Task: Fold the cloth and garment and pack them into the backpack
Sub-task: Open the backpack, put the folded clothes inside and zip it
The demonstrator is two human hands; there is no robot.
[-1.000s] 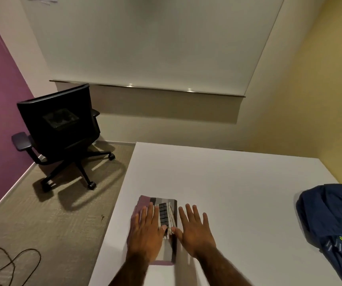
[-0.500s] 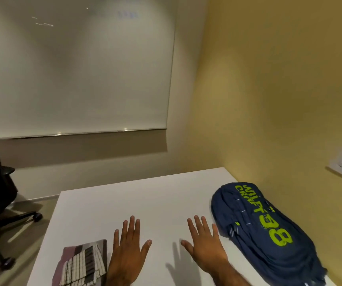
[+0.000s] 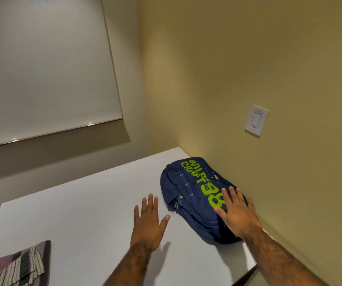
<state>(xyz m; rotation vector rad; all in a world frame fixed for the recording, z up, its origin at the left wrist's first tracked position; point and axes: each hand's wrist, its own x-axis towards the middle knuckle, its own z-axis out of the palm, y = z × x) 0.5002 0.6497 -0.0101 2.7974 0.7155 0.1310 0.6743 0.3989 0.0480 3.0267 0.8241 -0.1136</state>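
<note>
The navy backpack (image 3: pixel 188 195) lies on the desk (image 3: pixel 87 213) against the wall, long axis running away from the person, right hand (image 3: pixel 238 213) over its near end, left hand (image 3: pixel 148 221) just beside, both sets of fingers spread and empty.

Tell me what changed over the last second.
Both hands left the folded cloth stack and swung right: the right hand now lies open on the navy backpack, the left hand hovers open beside it. The stack and backpack stayed put on the table.

Right hand (image 3: pixel 238 217) lies spread on the navy backpack (image 3: pixel 188 195).
</note>
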